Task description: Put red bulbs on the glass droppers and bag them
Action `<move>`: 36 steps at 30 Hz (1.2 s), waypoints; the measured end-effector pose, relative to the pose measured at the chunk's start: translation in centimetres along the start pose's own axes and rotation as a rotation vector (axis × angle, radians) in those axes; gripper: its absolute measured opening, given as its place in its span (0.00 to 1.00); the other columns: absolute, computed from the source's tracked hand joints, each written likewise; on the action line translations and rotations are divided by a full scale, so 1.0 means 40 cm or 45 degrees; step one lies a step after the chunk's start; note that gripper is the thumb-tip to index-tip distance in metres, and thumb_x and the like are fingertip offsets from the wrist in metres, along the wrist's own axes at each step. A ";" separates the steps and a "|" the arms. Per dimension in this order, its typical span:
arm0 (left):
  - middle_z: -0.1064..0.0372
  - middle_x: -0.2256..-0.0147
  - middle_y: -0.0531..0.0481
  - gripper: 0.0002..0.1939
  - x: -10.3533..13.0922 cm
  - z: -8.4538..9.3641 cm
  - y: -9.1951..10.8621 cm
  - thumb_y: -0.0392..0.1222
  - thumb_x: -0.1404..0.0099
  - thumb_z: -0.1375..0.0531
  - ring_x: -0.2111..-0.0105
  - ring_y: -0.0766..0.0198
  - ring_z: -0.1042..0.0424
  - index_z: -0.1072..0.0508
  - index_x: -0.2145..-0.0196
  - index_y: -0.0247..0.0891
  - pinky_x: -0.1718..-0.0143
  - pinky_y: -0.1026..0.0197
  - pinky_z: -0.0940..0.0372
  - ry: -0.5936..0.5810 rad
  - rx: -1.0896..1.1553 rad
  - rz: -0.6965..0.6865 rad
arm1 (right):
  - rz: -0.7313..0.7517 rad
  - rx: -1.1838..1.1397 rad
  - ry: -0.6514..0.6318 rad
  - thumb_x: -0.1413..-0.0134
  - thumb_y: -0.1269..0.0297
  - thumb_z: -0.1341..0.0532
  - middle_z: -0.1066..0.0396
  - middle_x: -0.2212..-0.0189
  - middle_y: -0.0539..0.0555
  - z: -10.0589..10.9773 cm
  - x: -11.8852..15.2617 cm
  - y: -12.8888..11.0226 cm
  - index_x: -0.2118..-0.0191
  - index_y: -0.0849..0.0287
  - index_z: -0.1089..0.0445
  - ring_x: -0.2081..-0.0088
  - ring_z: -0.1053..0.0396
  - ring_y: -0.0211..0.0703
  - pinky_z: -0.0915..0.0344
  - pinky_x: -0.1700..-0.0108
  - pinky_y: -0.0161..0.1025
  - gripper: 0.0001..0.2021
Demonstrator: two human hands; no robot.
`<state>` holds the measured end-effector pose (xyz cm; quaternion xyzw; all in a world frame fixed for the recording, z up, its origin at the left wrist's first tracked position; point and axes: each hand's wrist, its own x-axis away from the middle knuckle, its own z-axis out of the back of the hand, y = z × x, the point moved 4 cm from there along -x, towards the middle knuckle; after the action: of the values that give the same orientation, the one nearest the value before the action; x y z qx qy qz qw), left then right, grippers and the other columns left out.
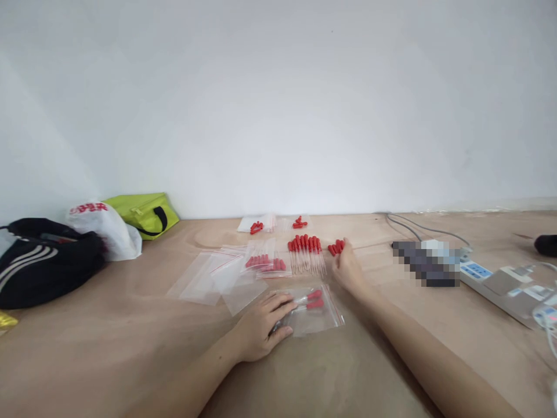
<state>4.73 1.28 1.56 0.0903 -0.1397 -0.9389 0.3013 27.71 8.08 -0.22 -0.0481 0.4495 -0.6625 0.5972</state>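
Observation:
My left hand (264, 327) lies with fingers stretched over the left end of a clear zip bag (311, 326), pressing it to the table. Two droppers with red rubber bulbs (314, 303) are inside this bag. My right hand (348, 269) closes round a few red-bulbed droppers (336, 248); their lower parts are hidden by the hand. Just left of it, a row of several droppers (306, 245) lies side by side, bulbs away from me. Further left, filled bags with red bulbs (265, 263) partly overlap empty zip bags (200, 277).
Small groups of loose red bulbs (256, 227) lie on bags near the wall. A black bag (52, 264), a white plastic bag (104, 229) and a lime-green pouch (143, 215) stand at left. A power strip (496, 287) with cables lies at right, beside a blurred dark object (424, 266).

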 end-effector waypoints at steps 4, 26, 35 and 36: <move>0.43 0.46 0.42 0.21 0.000 -0.001 -0.001 0.42 0.37 0.49 0.45 0.55 0.45 0.40 0.47 0.37 0.45 0.47 0.50 0.007 -0.017 -0.021 | -0.240 -0.579 0.081 0.51 0.62 0.47 0.38 0.70 0.51 0.048 0.061 0.054 0.44 0.59 0.58 0.75 0.35 0.40 0.34 0.73 0.39 0.29; 0.42 0.46 0.43 0.21 0.001 -0.005 -0.008 0.41 0.37 0.47 0.46 0.55 0.44 0.40 0.46 0.39 0.45 0.46 0.50 0.028 -0.009 -0.045 | -0.446 -1.079 -0.001 0.58 0.56 0.39 0.38 0.76 0.44 0.050 0.164 0.024 0.59 0.53 0.49 0.78 0.34 0.37 0.34 0.75 0.38 0.22; 0.42 0.46 0.45 0.21 0.003 -0.003 -0.007 0.42 0.37 0.48 0.46 0.55 0.44 0.41 0.46 0.41 0.45 0.47 0.48 0.047 -0.003 -0.044 | -0.406 -0.892 -0.299 0.60 0.52 0.39 0.33 0.79 0.49 0.024 0.184 0.017 0.67 0.60 0.33 0.77 0.36 0.37 0.37 0.74 0.36 0.17; 0.42 0.46 0.45 0.21 0.003 -0.003 -0.008 0.42 0.37 0.48 0.46 0.55 0.44 0.41 0.46 0.41 0.45 0.47 0.48 0.046 0.001 -0.042 | -0.374 -0.844 -0.309 0.61 0.53 0.38 0.34 0.80 0.49 0.023 0.185 0.014 0.68 0.61 0.32 0.78 0.37 0.37 0.38 0.75 0.36 0.16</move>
<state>4.49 1.43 1.32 0.1096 -0.1332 -0.9420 0.2880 26.61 1.49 -3.54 -0.3807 0.5537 -0.5492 0.4968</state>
